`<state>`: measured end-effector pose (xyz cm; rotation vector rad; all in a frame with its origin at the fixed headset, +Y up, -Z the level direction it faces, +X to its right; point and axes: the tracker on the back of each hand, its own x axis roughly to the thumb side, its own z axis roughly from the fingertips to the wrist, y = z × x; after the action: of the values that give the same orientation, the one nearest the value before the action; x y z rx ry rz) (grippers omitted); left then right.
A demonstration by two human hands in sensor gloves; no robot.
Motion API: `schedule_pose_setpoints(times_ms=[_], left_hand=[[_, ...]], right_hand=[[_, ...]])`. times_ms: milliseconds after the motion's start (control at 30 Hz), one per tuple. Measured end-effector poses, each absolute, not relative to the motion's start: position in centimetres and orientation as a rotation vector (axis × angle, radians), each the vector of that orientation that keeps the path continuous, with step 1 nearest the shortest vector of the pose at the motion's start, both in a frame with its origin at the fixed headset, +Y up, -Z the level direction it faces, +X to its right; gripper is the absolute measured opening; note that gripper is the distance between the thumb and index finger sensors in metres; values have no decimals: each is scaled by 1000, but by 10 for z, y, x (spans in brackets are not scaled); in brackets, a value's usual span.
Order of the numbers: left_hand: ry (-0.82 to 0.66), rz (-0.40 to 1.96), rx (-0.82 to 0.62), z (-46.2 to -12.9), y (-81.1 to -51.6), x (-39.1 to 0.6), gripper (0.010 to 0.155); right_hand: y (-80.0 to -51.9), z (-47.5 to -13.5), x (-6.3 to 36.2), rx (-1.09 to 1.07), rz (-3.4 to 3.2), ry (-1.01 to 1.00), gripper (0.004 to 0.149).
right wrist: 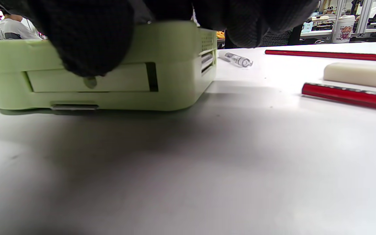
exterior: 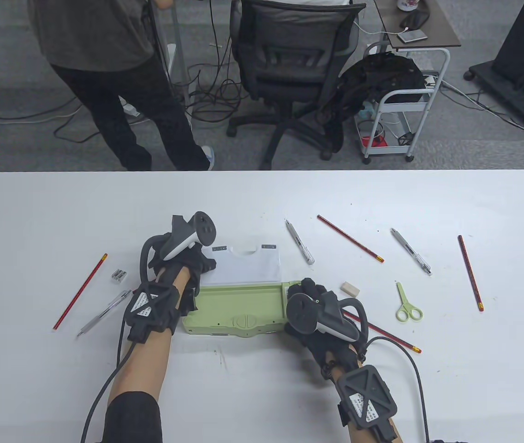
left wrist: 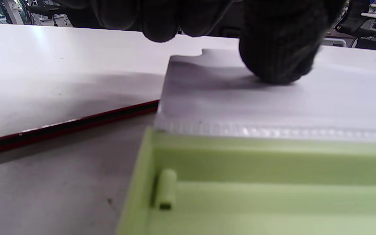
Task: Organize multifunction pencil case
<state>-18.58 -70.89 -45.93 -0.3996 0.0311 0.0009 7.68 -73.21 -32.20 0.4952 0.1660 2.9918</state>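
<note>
White laminate covers the table (exterior: 262,194), smooth and a little glossy. On it, near the front edge, lies the pencil case (exterior: 236,307): a pale green box of hard matte plastic with rounded corners, and its white lid (exterior: 243,265) is folded back flat behind it.

The left hand (exterior: 181,267) rests on the lid's left part. In the left wrist view one fingertip (left wrist: 277,55) presses down on the lid surface, and the other fingers hang loosely curled above it and hold nothing. The right hand (exterior: 310,307) grips the right end of the case, thumb (right wrist: 90,42) on the front wall and fingers over the top edge.

I think the step is to keep the case open and steady before filling. It is better to press the lid flat and hold the box without sliding it.

Around lie thin red pencils (exterior: 349,238), clear plastic pens (exterior: 300,241), small green scissors (exterior: 407,304), a soft white eraser (exterior: 349,288) and a metal sharpener (exterior: 118,275).
</note>
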Motion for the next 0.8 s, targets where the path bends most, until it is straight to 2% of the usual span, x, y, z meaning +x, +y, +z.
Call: schedule_pose_setpoints(times_ms=[333, 800], left_hand=[[30, -32, -435, -461, -720, -184, 91], [29, -21, -430, -459, -717, -187, 91]], right_hand=[[-731, -322, 76, 493, 2998, 177, 81], [-731, -322, 75, 486, 2999, 180, 81]])
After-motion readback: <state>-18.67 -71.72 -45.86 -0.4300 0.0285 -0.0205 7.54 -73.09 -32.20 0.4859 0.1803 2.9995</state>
